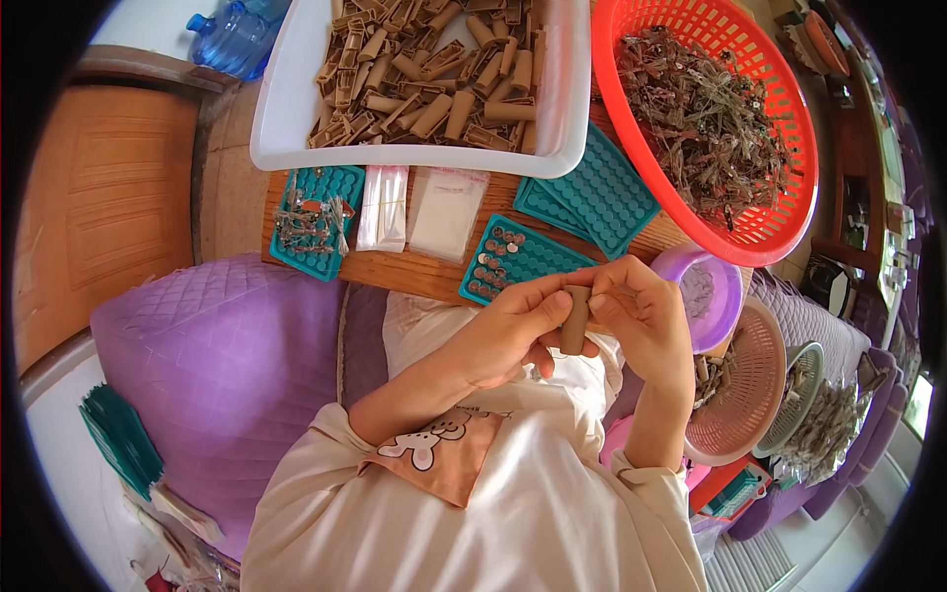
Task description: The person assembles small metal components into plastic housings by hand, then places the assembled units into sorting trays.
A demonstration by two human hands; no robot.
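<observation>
Head view: a wooden surface (pixel 434 274) in front of a purple quilted sofa carries a white tub (pixel 286 109) of brown tubes, a red basket (pixel 789 109) of metal bits and teal dimpled trays (pixel 523 259). Over the lap, the left hand (pixel 503 335) and right hand (pixel 646 321) both pinch one brown tube (pixel 575 318), held upright between the fingertips. It looks like a fitting or checking step; next likely needs a firm grip while the tube's top end is worked.
</observation>
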